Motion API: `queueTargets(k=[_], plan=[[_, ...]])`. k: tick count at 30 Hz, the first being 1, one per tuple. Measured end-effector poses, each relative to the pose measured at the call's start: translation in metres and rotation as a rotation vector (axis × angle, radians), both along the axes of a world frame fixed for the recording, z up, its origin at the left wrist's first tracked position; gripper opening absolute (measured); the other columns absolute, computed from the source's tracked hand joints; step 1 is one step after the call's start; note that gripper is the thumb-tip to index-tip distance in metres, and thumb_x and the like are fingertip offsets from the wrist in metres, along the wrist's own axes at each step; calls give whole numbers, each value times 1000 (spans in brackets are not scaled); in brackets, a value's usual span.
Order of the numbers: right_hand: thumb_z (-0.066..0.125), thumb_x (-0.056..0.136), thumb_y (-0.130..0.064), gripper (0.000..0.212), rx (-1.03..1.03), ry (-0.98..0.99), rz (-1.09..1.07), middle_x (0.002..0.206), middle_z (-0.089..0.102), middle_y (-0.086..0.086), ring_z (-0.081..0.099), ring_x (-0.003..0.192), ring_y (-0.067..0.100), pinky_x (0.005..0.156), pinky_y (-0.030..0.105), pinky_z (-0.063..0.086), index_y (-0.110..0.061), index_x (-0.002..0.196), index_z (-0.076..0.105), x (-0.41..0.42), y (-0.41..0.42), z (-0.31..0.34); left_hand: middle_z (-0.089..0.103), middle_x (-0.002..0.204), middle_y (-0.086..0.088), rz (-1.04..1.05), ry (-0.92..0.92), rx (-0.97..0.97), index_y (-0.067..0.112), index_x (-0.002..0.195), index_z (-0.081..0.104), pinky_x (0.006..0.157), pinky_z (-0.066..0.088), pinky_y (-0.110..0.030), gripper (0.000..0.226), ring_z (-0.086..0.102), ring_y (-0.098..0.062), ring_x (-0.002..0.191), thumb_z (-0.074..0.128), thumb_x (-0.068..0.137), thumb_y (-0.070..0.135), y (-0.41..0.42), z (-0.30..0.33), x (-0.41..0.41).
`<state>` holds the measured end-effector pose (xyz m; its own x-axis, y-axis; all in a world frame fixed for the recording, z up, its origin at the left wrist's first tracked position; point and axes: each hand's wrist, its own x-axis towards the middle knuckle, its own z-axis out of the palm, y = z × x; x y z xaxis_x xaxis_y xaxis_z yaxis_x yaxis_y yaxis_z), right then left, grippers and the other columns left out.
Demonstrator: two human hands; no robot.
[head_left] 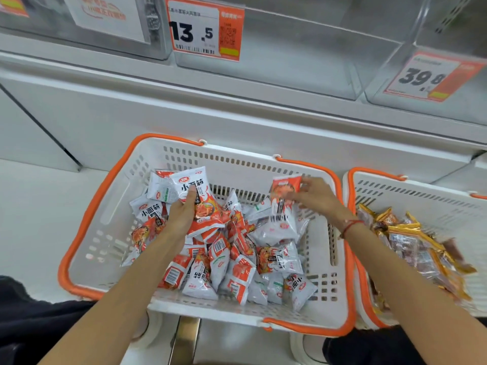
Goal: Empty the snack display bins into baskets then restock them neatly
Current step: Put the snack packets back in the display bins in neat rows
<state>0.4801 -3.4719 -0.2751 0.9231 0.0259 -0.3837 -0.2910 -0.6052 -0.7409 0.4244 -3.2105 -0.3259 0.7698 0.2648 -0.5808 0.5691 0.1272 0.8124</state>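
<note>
A white basket with an orange rim (87,206) stands on the floor, holding several white-and-red snack packets (237,264). My left hand (184,212) grips a small stack of these packets (192,191), lifted above the pile at the basket's left. My right hand (313,196) pinches one red-and-white packet (286,192) near the basket's far right wall. Above, a clear display bin (290,61) with a 13.5 price tag (205,30) holds nothing that I can see.
A second white-and-orange basket (411,191) at the right holds gold-wrapped snacks (416,241). Another clear bin with a 39.8 tag (429,77) sits at upper right. A white shelf ledge (237,106) runs across below the bins. My knees and shoes are at the bottom.
</note>
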Motion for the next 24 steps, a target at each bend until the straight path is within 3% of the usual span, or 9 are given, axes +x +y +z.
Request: queueTargets(k=[4,8,11,14,16,18,20,22,24], plan=[[74,82,-16,19,523,51,-371,84,71,6,65,75,16,72,25,55,-8,97,67,3,15,25,51,144,-3,-4,54,-116,22,146,41,108,40,-51,111,52,-25,128,60,58,87,11,-44,10],[68,84,0,20,956,223,-557,91,72,8,68,83,17,68,25,60,-1,103,63,-11,43,30,42,151,-4,-26,63,-95,22,151,33,112,33,-48,98,44,-25,135,48,76,83,-10,-8,7],[66,84,3,31,1069,309,-516,101,72,9,69,89,19,70,28,60,-4,113,60,-26,65,24,48,140,-10,-67,51,46,8,153,22,108,32,-42,82,47,-25,127,28,95,65,-27,12,4],[70,84,-6,23,1006,305,-533,97,73,7,70,87,18,71,28,60,-6,106,65,-36,84,15,21,160,-8,-34,24,47,8,154,13,114,22,-40,76,24,-26,145,27,99,58,-35,20,2],[73,84,-16,25,897,240,-535,92,75,6,71,80,14,66,24,58,-7,106,67,-41,93,10,25,159,-6,0,10,-34,14,154,17,110,32,-39,68,33,-23,142,27,101,55,-41,25,2],[76,81,-22,32,795,157,-518,93,75,7,72,78,13,64,21,56,-5,107,68,-43,99,5,62,130,-5,34,-46,-180,18,142,43,80,54,-25,54,66,-10,104,25,103,51,-44,31,3],[78,80,-24,33,648,93,-451,92,75,4,71,73,7,58,15,52,-6,107,70,-44,100,4,76,88,3,35,-123,-282,19,119,61,51,52,-16,55,71,-4,71,20,103,52,-47,36,2],[78,80,-26,29,530,49,-337,90,74,-1,67,66,-4,53,7,46,-10,104,72,-44,97,5,76,91,3,-22,-191,-339,24,117,62,58,56,-20,59,73,-10,80,22,98,61,-45,41,5],[78,80,-30,27,450,40,-197,91,74,-2,67,73,-3,56,6,45,-14,101,74,-41,93,8,73,111,2,-83,-219,-292,29,128,58,81,58,-31,61,71,-15,99,39,89,72,-39,46,9]])
